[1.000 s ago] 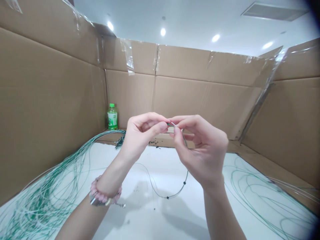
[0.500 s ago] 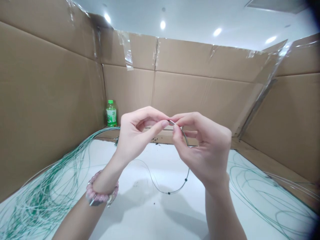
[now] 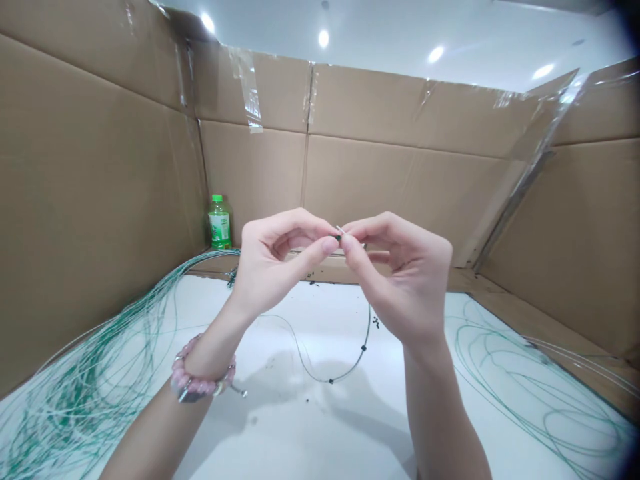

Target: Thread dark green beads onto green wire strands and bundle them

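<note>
My left hand (image 3: 280, 260) and my right hand (image 3: 405, 273) meet at their fingertips above the white table. The left thumb and index finger pinch a tiny dark green piece (image 3: 339, 237). Between my right thumb and index finger is the pale end of a thin wire (image 3: 342, 231). Below my right hand a thin dark cord (image 3: 369, 320) hangs and curves over the table to the left. Two small black beads sit on it, one on the right of the curve (image 3: 363, 348) and one at its bottom (image 3: 331, 381).
A large tangle of green and white wires (image 3: 85, 393) covers the left side. Looser green loops (image 3: 530, 393) lie at right. A green bottle (image 3: 219, 223) stands in the back left corner. Cardboard walls (image 3: 375, 173) enclose the white table (image 3: 280, 427). Small black bits (image 3: 376, 323) lie near my right hand.
My right fingertips have moved left, closer to the left ones, and a dark green piece now shows between them. The hanging cord and its beads have shifted slightly left.
</note>
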Demonstrator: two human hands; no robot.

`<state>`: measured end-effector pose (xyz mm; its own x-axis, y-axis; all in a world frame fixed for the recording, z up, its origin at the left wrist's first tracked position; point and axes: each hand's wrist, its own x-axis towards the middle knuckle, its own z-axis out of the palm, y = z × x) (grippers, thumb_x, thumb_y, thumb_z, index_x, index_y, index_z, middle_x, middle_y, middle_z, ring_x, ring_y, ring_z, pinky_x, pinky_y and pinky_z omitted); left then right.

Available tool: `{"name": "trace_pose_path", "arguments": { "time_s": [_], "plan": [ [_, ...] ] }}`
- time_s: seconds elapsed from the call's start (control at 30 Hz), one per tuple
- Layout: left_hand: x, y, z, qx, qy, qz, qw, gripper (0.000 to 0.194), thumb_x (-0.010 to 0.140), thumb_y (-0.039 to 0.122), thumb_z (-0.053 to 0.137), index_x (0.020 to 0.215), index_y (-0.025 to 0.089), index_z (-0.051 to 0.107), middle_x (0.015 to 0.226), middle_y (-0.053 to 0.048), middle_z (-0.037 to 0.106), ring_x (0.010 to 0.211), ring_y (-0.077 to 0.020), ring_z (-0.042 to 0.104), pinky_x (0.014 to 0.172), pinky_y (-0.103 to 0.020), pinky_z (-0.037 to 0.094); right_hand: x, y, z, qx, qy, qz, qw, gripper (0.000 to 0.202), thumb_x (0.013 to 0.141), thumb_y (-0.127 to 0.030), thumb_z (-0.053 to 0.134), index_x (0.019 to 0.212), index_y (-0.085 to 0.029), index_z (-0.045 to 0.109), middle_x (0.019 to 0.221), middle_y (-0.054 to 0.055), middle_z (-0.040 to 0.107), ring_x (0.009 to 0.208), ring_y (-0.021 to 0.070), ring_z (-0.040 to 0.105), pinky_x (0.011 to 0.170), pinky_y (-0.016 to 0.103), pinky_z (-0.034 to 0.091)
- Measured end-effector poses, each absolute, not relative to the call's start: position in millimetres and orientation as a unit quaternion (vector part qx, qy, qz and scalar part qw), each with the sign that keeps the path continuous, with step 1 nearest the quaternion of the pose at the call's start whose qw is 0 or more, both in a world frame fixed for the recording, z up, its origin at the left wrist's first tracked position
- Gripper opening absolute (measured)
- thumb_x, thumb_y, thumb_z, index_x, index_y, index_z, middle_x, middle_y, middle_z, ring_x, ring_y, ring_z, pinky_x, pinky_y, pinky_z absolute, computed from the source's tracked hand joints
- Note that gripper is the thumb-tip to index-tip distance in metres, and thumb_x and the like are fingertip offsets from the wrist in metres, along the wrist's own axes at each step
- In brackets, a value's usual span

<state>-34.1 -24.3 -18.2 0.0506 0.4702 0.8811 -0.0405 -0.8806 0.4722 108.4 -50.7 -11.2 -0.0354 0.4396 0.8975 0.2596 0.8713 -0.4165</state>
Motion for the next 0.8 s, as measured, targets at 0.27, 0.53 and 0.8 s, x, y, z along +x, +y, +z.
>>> {"name": "trace_pose_path", "arguments": {
  "time_s": [0.27, 0.53, 0.8],
  "plan": [
    [-34.6, -23.5, -19.3, 0.706, 0.136, 0.675, 0.163, 0.009, 0.073, 0.017, 0.071, 0.079, 0.023, 0.074, 0.071, 0.001, 0.069, 0.059, -0.0097, 0.061, 0.055, -0.021, 0.051, 113.6, -49.1, -7.9, -0.224, -0.732, 0.136, 0.630, 0.012, 0.078, -0.011, 0.063, 0.071, -0.021, 0.064, 0.068, -0.002, 0.067, 0.067, 0.0114, 0.066, 0.051, 0.018, 0.056],
    [-33.8, -21.3, -18.9, 0.685, 0.134, 0.696, 0.168, 0.000, 0.074, 0.020, 0.072, 0.075, 0.020, 0.072, 0.066, 0.002, 0.068, 0.054, -0.0067, 0.060, 0.049, -0.016, 0.049, 110.0, -49.2, -9.3, -0.216, -0.727, 0.131, 0.638, 0.009, 0.082, -0.015, 0.062, 0.075, -0.020, 0.066, 0.071, -0.002, 0.066, 0.068, 0.0096, 0.064, 0.049, 0.017, 0.053],
    [-37.4, -18.4, -18.4, 0.666, 0.146, 0.710, 0.178, 0.001, 0.074, 0.019, 0.072, 0.073, 0.020, 0.072, 0.059, 0.003, 0.067, 0.053, -0.0078, 0.063, 0.051, -0.016, 0.052, 112.7, -55.5, -9.2, -0.248, -0.725, -0.098, 0.635, 0.019, 0.078, -0.007, 0.062, 0.076, -0.025, 0.066, 0.068, -0.002, 0.061, 0.058, 0.0103, 0.054, 0.052, 0.023, 0.052]
  ]
}}
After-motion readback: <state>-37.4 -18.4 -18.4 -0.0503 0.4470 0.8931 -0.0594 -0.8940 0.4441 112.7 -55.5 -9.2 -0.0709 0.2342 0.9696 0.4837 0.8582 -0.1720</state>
